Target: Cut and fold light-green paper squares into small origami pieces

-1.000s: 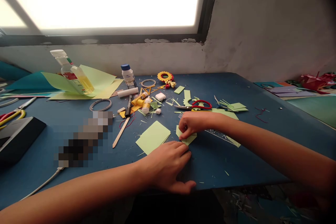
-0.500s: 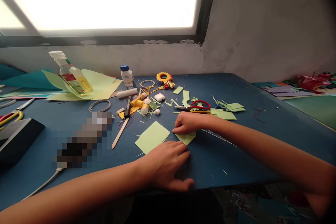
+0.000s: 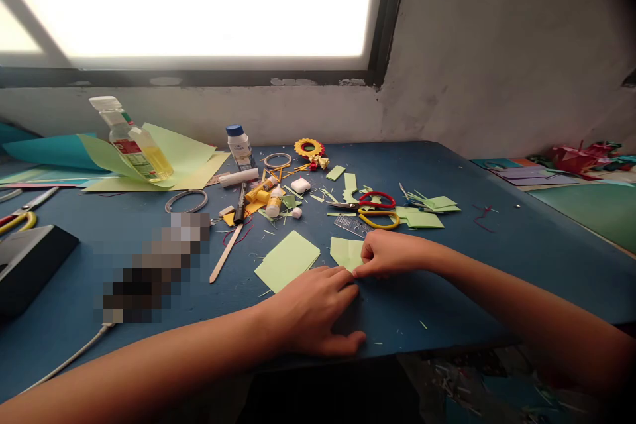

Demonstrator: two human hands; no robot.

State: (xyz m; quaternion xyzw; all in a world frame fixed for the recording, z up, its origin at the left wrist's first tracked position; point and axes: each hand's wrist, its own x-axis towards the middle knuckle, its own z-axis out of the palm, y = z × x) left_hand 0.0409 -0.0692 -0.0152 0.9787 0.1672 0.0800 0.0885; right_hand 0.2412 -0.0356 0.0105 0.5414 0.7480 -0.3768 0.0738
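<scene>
A small folded piece of light green paper (image 3: 345, 252) lies on the blue table (image 3: 497, 258) near its front edge. My right hand (image 3: 387, 253) is curled at the paper's right lower corner, fingertips pressed on its edge. My left hand (image 3: 313, 308) lies flat on the table just below the paper, fingers stretched toward it and touching its near edge. A larger green paper rectangle (image 3: 287, 260) lies to the left of both hands.
Red and yellow scissors (image 3: 372, 209), green paper scraps (image 3: 427, 209), a clear ruler (image 3: 350, 225), glue bottles (image 3: 241, 144), a wooden stick (image 3: 226, 252), a paper sunflower (image 3: 309, 148) and an oil bottle (image 3: 134, 142) on coloured sheets crowd the table's back. A black box (image 3: 24, 265) sits at left.
My right hand slid from the paper's top left down to its right lower corner, uncovering the paper, the ruler and the yellow scissors. My left hand stayed put.
</scene>
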